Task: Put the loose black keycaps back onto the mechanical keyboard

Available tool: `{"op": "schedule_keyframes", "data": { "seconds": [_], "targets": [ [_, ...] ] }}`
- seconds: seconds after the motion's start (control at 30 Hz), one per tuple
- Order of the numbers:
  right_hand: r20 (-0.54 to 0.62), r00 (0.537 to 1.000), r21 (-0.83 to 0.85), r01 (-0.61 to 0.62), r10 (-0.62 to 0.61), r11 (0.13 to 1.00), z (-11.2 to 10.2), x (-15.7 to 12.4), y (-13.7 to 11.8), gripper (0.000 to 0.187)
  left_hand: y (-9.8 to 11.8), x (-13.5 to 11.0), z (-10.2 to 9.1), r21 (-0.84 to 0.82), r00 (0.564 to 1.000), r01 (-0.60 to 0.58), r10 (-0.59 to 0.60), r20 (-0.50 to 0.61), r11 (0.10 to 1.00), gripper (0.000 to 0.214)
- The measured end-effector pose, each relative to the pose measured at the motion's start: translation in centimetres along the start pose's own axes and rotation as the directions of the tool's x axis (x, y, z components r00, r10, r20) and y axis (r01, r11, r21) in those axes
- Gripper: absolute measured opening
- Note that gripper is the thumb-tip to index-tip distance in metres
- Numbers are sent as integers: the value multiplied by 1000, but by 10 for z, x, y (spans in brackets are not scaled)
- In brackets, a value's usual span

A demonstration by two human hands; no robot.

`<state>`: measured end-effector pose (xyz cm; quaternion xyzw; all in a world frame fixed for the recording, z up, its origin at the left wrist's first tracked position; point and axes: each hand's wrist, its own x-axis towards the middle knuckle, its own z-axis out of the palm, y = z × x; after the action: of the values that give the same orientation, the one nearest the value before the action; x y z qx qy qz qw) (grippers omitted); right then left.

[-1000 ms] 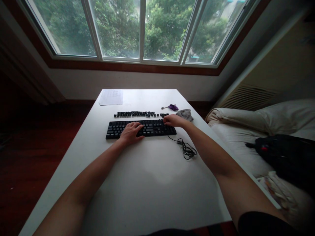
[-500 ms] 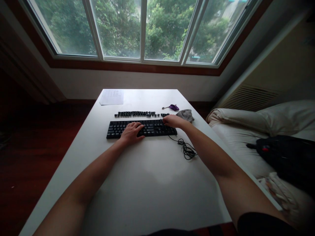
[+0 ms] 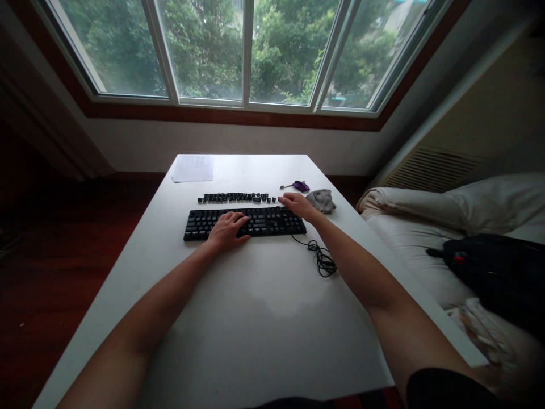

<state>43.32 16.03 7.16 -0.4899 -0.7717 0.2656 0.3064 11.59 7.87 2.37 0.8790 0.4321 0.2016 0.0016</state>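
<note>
A black keyboard (image 3: 268,221) lies across the white table. My left hand (image 3: 227,230) rests on it with fingers spread over the keys and the thumb apart. Behind the keyboard, loose black keycaps (image 3: 236,197) stand in a line. At the right end of that line is my right hand (image 3: 296,204), its fingers pinched together at a small dark keycap (image 3: 279,199). The hand hides the other keycaps there. A coiled black cable (image 3: 324,262) runs from the keyboard's front edge toward my right forearm.
Just right of my right hand lies a crumpled grey cloth (image 3: 321,200). Beyond it is a purple-handled tool (image 3: 301,186). Paper sheets (image 3: 193,168) lie at the table's far left corner. A sofa (image 3: 409,227) with a black bag (image 3: 494,272) stands to the right.
My right hand has moved slightly away from me, off the keyboard's back edge to the keycaps behind it. The left hand stays in place on the keyboard.
</note>
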Motion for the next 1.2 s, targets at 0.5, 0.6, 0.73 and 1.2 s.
{"op": "schedule_keyframes", "data": {
  "seconds": [0.5, 0.6, 0.73, 1.2],
  "targets": [
    [-128, 983, 535, -43, 130, 844, 41, 10, 8, 46, -1, -1, 1, -6, 1000, 2, -2, -2, 1000, 60],
    [-324, 942, 246, -6, 88, 969, 22, 21, 19, 42, -1, 0, 0, -16, 1000, 0, 0, -3, 1000, 60],
    [-334, 941, -154, -108, 51, 982, 3, 33, 42, 21, -1, -1, -2, -5, 1000, -13, 13, -5, 1000, 60],
    [93, 996, -767, 63, 14, 638, 0, 46, 58, 26, -3, -3, -3, -11, 1000, -31, 31, -3, 999, 57]
  ]
}}
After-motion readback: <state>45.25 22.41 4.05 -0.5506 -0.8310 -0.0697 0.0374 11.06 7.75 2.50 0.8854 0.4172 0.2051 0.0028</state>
